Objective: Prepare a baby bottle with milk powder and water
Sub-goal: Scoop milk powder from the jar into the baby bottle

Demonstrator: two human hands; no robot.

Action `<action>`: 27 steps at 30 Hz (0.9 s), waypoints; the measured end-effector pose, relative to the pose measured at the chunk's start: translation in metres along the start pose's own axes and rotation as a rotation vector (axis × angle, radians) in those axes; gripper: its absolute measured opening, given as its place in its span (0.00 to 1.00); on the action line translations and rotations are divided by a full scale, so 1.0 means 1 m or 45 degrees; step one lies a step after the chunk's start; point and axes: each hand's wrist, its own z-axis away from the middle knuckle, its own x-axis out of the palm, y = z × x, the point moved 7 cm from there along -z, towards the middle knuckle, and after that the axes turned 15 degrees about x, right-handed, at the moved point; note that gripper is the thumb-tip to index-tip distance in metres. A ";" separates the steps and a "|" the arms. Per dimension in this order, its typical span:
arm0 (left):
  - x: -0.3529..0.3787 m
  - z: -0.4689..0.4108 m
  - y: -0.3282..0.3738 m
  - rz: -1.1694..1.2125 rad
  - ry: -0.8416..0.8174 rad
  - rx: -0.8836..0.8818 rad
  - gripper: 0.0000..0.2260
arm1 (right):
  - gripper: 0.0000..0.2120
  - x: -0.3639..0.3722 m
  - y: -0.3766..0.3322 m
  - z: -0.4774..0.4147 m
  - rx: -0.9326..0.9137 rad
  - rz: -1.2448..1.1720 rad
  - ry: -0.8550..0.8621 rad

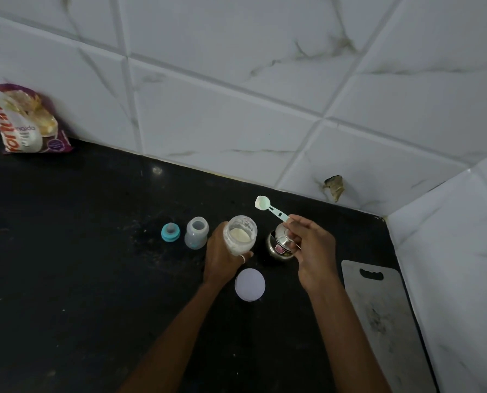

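Left hand (pixel 221 255) wrapped round clear powder jar (pixel 240 235): open, tilted, pale powder inside. Right hand (pixel 311 251) pinches mint scoop (pixel 273 210), bowl beyond fingertips. Open baby bottle (pixel 196 233) just left of left fingers.

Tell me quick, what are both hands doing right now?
Left hand: closed around the open powder jar.
Right hand: closed, pinching the handle of the scoop.
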 end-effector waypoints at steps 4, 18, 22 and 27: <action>0.003 0.004 -0.004 -0.021 -0.028 -0.069 0.53 | 0.08 0.002 0.002 -0.001 0.007 0.007 -0.003; -0.092 0.049 0.014 -0.211 0.350 -0.182 0.37 | 0.07 0.032 0.011 0.009 0.055 -0.014 -0.085; -0.091 0.022 -0.006 -0.060 0.228 -0.234 0.44 | 0.07 0.037 0.017 0.013 0.079 -0.014 -0.090; -0.088 0.004 -0.010 -0.092 0.133 -0.150 0.26 | 0.07 0.037 0.019 0.020 0.093 -0.020 -0.093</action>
